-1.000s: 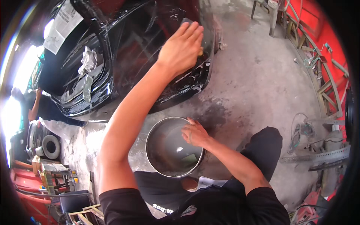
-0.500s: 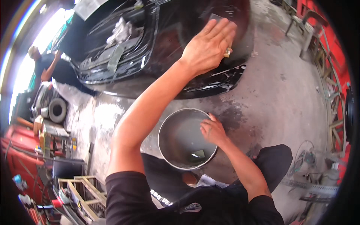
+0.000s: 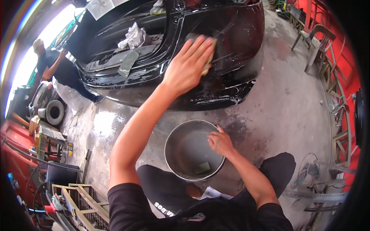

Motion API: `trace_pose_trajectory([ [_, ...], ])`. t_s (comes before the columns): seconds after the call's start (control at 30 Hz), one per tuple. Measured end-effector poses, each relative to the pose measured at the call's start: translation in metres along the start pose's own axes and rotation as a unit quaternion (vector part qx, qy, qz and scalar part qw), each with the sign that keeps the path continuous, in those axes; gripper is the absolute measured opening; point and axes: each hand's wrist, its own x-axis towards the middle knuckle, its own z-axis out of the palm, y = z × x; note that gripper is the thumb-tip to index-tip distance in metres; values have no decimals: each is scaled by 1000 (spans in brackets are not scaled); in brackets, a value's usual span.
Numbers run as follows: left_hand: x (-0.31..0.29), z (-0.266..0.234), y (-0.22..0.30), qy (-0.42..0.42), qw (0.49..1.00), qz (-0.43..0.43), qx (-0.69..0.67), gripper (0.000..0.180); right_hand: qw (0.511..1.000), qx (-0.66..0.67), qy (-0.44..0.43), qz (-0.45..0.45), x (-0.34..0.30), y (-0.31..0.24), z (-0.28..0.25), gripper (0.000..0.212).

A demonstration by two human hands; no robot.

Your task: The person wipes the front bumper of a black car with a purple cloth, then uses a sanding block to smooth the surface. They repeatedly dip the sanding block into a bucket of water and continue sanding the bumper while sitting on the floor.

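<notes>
My left hand (image 3: 188, 66) lies with its fingers stretched flat over a yellowish sanding pad (image 3: 209, 65), pressing it to the wet black corner panel of a car body (image 3: 241, 42). Most of the pad is hidden under the palm and fingers. Between my knees stands a round metal basin (image 3: 181, 154) of cloudy water, with a grey-green rectangular sheet (image 3: 202, 167) inside near its close wall. My right hand (image 3: 221, 142) grips the basin's right rim, thumb outside and fingers curled over inside.
A crumpled white cloth (image 3: 135, 36) and a grey-green sheet (image 3: 128, 63) lie on the car's rear. At far left another person (image 3: 58, 65) stands by the car. A tyre (image 3: 55, 112), a wooden frame (image 3: 83, 202) and a chair (image 3: 322, 36) stand around.
My left hand has slid the pad leftward and nearer to me across the panel. The view has shifted slightly. My right hand stays on the basin rim.
</notes>
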Motion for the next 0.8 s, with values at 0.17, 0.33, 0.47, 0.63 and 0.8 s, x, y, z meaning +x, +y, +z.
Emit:
trace_pose_trajectory([
  [0.17,-43,-3,-18,-30,998,-21,46,60,999,-20,-25,20,6,1,4,23],
  [0.33,23,-3,-19,52,996,-46,48,62,999,25,23,2,1,1,13,21],
  [0.47,-53,-7,4,-9,995,-92,32,63,999,16,33,10,3,9,9,21],
  [0.63,45,-7,-32,67,990,-50,114,63,1000,21,-9,-4,8,-2,13,20],
  [0.8,-12,7,-2,-10,997,-67,28,70,999,5,36,-1,2,12,9,19],
])
